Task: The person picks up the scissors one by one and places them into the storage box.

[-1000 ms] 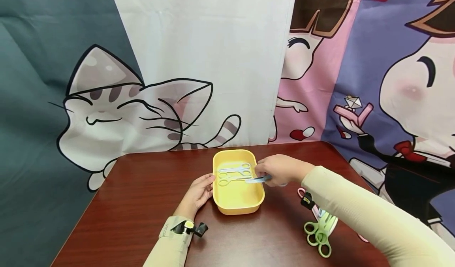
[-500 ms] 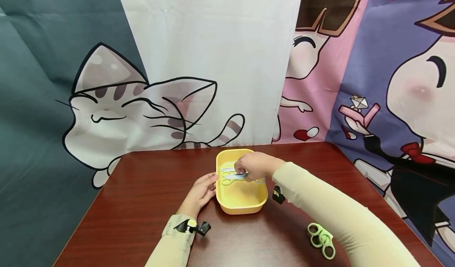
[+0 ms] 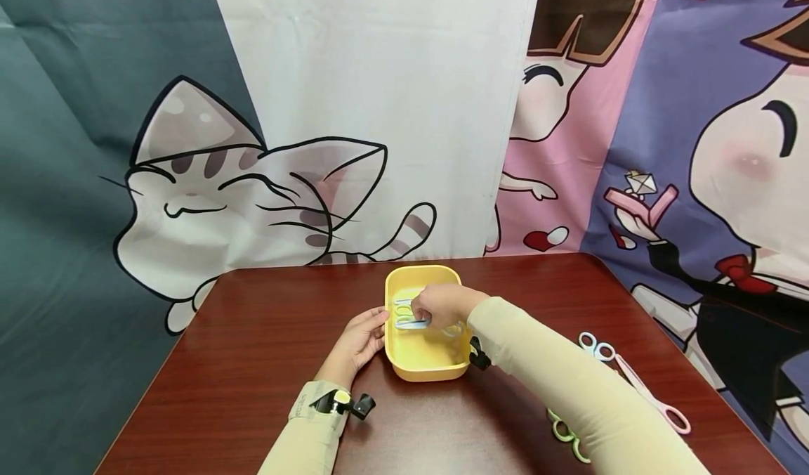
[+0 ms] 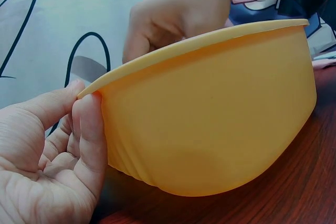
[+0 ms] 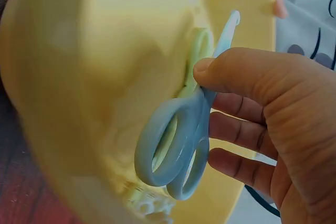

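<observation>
Here, the left hand (image 3: 360, 339) is pinching the yellow tray (image 3: 422, 357) by its left rim, thumb against fingers. Inside the tray, the right hand (image 3: 445, 305) is holding light-blue scissors (image 5: 197, 106) between thumb and bent fingers, near yellow-green scissors (image 5: 194, 59). Farther right, pink scissors (image 3: 640, 385) are lying on the table (image 3: 278, 348).

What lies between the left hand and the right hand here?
The head view shows the left rim of the yellow tray, yellow-green scissor handles inside it, and the blades of the blue scissors pinched by the right hand.
</observation>
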Motion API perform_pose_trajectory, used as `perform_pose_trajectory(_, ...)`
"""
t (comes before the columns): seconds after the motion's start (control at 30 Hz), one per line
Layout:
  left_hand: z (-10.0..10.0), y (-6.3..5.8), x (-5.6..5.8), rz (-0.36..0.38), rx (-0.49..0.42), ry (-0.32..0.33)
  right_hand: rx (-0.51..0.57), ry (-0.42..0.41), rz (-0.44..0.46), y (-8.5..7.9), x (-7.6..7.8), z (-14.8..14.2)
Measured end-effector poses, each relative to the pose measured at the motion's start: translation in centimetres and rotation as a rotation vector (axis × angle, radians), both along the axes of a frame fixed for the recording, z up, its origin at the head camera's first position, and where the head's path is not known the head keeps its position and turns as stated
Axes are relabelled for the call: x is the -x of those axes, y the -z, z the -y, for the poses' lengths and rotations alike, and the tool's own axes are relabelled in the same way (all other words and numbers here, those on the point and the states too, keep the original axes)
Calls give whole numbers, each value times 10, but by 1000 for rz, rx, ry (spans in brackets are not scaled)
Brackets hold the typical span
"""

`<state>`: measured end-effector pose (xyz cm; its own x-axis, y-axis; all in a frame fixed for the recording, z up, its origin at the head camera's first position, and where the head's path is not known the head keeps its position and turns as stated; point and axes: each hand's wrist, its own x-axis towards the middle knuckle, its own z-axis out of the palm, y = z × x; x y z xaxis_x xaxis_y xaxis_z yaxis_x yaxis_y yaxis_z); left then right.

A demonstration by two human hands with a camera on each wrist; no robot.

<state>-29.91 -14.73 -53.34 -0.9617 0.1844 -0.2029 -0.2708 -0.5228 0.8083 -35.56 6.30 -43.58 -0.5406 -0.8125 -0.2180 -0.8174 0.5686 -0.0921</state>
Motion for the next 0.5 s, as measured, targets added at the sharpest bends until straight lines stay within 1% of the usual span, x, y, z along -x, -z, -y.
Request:
perform_pose_trajectory(0.2, -1, 0, -1, 4, 9, -4, -35, 62, 39, 9, -4, 0)
perform_pose_trajectory(0.3, 0, 0, -1, 6, 8, -2, -47, 80, 49, 13, -6, 0)
perform_pose_trajectory(0.5, 0, -1, -1, 3, 6, 3, -67, 77, 19, 21, -5, 1)
